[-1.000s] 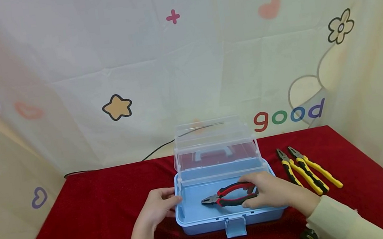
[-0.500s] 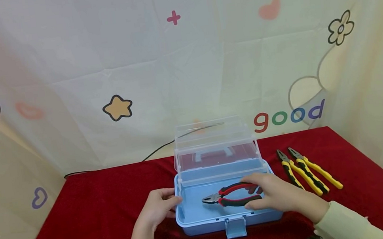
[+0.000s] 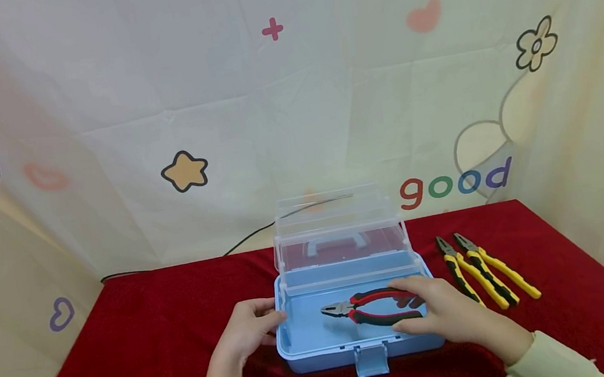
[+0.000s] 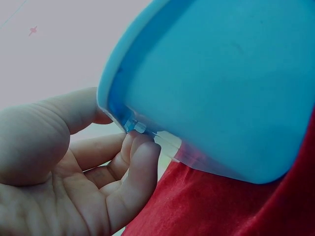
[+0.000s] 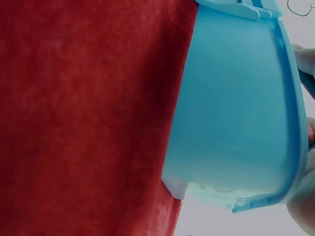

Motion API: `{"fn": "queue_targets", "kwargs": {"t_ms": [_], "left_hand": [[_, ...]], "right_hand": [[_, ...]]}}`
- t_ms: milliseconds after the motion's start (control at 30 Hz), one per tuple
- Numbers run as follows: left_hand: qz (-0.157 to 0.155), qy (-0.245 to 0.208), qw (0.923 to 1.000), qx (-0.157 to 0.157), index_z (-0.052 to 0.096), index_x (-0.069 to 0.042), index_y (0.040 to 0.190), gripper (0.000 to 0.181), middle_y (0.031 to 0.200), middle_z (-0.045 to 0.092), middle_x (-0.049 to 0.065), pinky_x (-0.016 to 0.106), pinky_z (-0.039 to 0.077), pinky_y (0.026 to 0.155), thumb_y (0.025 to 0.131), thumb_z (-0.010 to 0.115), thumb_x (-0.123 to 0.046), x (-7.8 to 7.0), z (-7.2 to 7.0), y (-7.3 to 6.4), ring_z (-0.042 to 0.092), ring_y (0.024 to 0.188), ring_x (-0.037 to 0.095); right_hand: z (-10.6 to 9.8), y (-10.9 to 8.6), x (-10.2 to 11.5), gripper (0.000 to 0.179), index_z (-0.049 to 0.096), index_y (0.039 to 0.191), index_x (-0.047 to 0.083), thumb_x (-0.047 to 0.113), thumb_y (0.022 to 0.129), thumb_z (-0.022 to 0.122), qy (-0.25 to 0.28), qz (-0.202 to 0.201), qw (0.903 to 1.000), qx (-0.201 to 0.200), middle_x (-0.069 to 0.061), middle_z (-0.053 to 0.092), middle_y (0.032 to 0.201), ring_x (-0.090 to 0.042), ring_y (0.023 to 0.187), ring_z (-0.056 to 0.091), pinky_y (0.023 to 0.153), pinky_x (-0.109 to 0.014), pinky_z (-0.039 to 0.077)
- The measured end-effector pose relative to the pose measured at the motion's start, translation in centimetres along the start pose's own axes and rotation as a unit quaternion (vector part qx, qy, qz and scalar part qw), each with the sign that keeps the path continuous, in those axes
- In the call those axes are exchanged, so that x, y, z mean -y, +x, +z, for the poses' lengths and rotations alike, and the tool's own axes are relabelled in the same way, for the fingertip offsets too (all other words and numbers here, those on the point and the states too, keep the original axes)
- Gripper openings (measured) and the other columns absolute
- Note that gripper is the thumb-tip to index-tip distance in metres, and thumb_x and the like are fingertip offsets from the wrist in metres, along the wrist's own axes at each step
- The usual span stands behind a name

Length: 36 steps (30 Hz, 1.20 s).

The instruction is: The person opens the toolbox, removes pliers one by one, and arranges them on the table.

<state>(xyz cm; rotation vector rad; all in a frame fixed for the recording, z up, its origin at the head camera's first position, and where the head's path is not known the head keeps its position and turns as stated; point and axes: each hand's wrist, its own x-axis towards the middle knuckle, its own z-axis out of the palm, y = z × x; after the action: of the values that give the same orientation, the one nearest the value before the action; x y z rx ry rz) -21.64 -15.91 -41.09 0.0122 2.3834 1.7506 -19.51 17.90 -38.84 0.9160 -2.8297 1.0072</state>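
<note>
A light blue plastic toolbox (image 3: 364,355) stands on the red cloth with its clear lid (image 3: 333,213) raised at the back. My left hand (image 3: 243,336) pinches the box's left rim, thumb on the near side of the wall. Over the box's inside, my right hand (image 3: 444,314) holds a pair of pliers (image 3: 352,308) by its red and black handles, metal jaws pointing left. In the right wrist view, the box's side wall (image 5: 231,108) hides most of the pliers and hand; only fingers (image 5: 304,209) show at the right edge.
Two pairs of yellow and black pliers (image 3: 496,274) lie right of the box, beside my right forearm. The front latch (image 3: 371,361) hangs down. A dark cable (image 3: 251,234) runs behind the box, in front of a printed curtain (image 3: 212,99).
My right hand and the red and black pliers have shifted slightly to the right over the box. The left hand keeps its grip on the rim.
</note>
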Motion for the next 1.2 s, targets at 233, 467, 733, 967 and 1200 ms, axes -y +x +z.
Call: {"fn": "queue_targets", "kwargs": {"t_ms": [233,467,733,967,1200], "left_hand": [[-0.001,-0.003,1.0000,-0.001,0.057,0.008,0.123,0.041,0.103,0.068,0.020,0.040,0.059,0.065,0.086,0.065,-0.010,0.1,0.0,0.0,0.067,0.072,0.019],[0.004,-0.009,0.9999,0.004,0.057,0.009,0.122,0.042,0.102,0.068,0.021,0.039,0.059,0.065,0.086,0.065,-0.010,0.1,0.0,0.0,0.067,0.072,0.019],[0.003,-0.009,1.0000,0.002,0.057,0.009,0.122,0.042,0.101,0.069,0.018,0.039,0.060,0.065,0.086,0.065,-0.011,0.1,0.0,0.0,0.067,0.071,0.018],[0.002,-0.006,1.0000,0.004,0.057,0.008,0.123,0.042,0.101,0.069,0.017,0.039,0.060,0.066,0.086,0.065,-0.011,0.2,-0.1,0.0,0.067,0.072,0.018],[-0.003,0.000,1.0000,0.005,0.057,0.007,0.124,0.042,0.103,0.068,0.017,0.038,0.060,0.067,0.087,0.065,-0.012,0.1,-0.2,0.1,0.067,0.073,0.018]], "right_hand": [[0.5,-0.6,0.0,0.056,0.059,0.122,0.006,0.040,0.079,0.074,0.002,-0.009,0.9995,-0.032,-0.003,0.068,0.100,-0.009,0.083,0.062,0.069,-0.023,0.056],[0.9,-1.1,0.1,0.057,0.059,0.121,0.006,0.041,0.079,0.074,-0.003,-0.016,0.9983,-0.056,-0.004,0.069,0.099,-0.017,0.085,0.065,0.071,-0.029,0.057],[1.0,-1.6,0.0,0.058,0.059,0.122,0.005,0.039,0.077,0.076,-0.017,-0.023,0.9953,-0.092,-0.003,0.069,0.098,-0.017,0.085,0.066,0.070,-0.028,0.057],[0.9,-1.8,-0.1,0.060,0.058,0.124,0.005,0.037,0.076,0.077,0.000,-0.004,0.9942,-0.107,-0.006,0.068,0.105,-0.019,0.087,0.067,0.071,-0.029,0.058],[0.5,-2.1,-0.2,0.060,0.058,0.124,0.006,0.034,0.075,0.079,-0.002,0.018,0.9925,-0.121,-0.005,0.065,0.109,-0.018,0.089,0.067,0.070,-0.023,0.057]]}}
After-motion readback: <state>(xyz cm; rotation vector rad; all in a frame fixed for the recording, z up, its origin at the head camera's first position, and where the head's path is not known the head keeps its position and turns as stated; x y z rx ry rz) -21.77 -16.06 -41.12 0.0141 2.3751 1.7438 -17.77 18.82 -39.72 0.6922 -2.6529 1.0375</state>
